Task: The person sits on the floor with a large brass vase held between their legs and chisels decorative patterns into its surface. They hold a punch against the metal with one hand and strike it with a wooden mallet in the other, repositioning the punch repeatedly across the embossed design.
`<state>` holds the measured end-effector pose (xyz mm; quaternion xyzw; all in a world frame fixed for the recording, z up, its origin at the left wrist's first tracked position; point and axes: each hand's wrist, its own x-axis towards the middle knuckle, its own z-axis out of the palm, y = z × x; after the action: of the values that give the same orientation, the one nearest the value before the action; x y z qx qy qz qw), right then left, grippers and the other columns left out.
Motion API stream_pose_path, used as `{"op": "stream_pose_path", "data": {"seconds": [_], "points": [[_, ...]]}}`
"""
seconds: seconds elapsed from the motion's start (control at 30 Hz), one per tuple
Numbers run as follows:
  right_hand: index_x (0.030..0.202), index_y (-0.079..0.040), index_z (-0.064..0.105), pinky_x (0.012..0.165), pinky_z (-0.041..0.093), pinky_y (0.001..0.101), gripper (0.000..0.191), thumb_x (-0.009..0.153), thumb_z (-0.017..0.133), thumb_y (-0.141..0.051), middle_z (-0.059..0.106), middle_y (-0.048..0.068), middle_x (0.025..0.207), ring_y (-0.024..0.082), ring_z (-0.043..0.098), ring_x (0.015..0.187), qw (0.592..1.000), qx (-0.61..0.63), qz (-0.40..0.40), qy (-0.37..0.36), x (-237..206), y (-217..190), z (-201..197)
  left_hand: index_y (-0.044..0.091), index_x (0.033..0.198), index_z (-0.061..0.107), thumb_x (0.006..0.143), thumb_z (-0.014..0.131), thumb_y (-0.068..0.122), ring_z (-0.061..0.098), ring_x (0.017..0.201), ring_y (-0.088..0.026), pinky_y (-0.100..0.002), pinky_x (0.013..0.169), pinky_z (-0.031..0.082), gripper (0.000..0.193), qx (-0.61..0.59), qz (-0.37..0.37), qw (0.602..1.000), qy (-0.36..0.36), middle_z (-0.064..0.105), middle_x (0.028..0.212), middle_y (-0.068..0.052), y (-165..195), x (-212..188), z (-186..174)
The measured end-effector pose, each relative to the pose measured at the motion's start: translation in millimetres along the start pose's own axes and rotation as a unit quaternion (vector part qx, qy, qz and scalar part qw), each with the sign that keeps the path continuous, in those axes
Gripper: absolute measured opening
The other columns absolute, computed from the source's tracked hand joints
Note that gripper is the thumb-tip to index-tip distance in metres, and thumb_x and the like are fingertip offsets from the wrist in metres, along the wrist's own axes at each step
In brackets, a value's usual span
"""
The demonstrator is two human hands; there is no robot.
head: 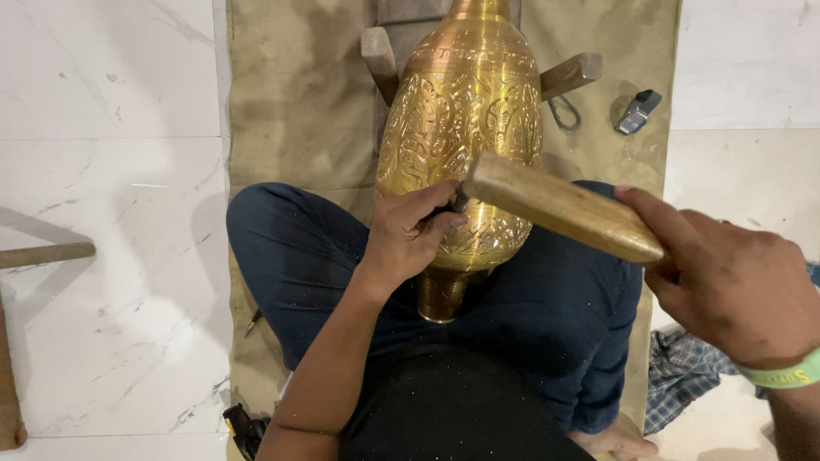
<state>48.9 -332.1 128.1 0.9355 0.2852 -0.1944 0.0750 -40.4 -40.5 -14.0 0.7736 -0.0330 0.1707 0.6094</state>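
A large engraved brass vase [465,111] lies across my lap, its neck pointing towards me and its body resting on wooden supports. My left hand [410,235] is closed around a small dark chisel [459,201] pressed against the vase's patterned side. In my right hand [735,282] is a thick wooden mallet [559,207], whose far end sits right at the chisel's head. A green band circles my right wrist.
I sit cross-legged on a tan cloth mat [290,102] over a white marble floor [102,171]. Two wooden blocks [380,60] flank the vase. A small grey tool [639,111] lies on the mat at upper right. Checked cloth [683,367] sits at lower right.
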Motion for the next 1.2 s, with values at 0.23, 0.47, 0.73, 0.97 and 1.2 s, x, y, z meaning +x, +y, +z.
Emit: {"op": "stream_pose_path", "data": {"seconds": [0.23,0.47,0.73,0.97,1.2], "points": [[0.156,-0.015,0.046,0.062,0.060,0.0343,0.086,0.078,0.081,-0.023,0.074,0.006,0.085,0.022,0.076,0.072,0.994,0.101,-0.006,0.040,-0.4,-10.2,-9.2,0.002,0.122,0.071,0.088,0.080,-0.005,0.069,0.078,-0.012,-0.026,0.069,0.056,0.036,-0.022,-0.011,1.000,0.017,0.075,0.094,-0.010,-2.5,-3.6,2.7],[0.151,-0.006,0.049,0.066,0.062,0.0377,0.087,0.073,0.086,-0.017,0.074,0.017,0.092,0.027,0.076,0.075,0.980,0.156,-0.045,0.114,17.1,-7.8,-24.2,0.001,0.126,0.068,0.090,0.083,0.002,0.077,0.092,-0.013,-0.025,0.082,0.061,0.039,-0.005,-0.015,0.997,0.071,0.078,0.105,-0.011,-5.6,-5.8,9.8],[0.153,-0.023,0.044,0.065,0.061,0.0345,0.078,0.083,0.077,-0.028,0.073,0.006,0.099,0.022,0.075,0.076,0.994,0.083,-0.015,0.063,25.6,-14.0,-36.5,0.002,0.126,0.068,0.089,0.084,0.003,0.077,0.094,-0.014,-0.026,0.083,0.062,0.040,-0.020,-0.025,0.996,0.080,0.079,0.104,-0.010,-7.4,-8.0,12.1],[0.152,-0.025,0.053,0.058,0.059,0.0379,0.082,0.075,0.079,-0.021,0.078,0.006,0.098,0.026,0.074,0.070,0.994,-0.057,-0.033,0.093,18.3,-7.5,-13.8,0.002,0.120,0.067,0.095,0.080,0.004,0.075,0.093,-0.013,-0.026,0.084,0.063,0.029,-0.082,-0.065,0.993,0.058,0.078,0.106,-0.008,-15.2,-14.0,6.2],[0.139,-0.011,0.058,0.067,0.058,0.0399,0.067,0.078,0.083,-0.021,0.072,0.014,0.090,0.030,0.073,0.077,0.956,0.196,-0.021,0.218,14.7,-16.0,21.3,0.003,0.128,0.060,0.094,0.080,0.005,0.077,0.097,-0.015,-0.026,0.084,0.065,0.039,-0.013,0.010,0.999,0.047,0.077,0.107,-0.008,-11.2,-18.5,7.5]]}}
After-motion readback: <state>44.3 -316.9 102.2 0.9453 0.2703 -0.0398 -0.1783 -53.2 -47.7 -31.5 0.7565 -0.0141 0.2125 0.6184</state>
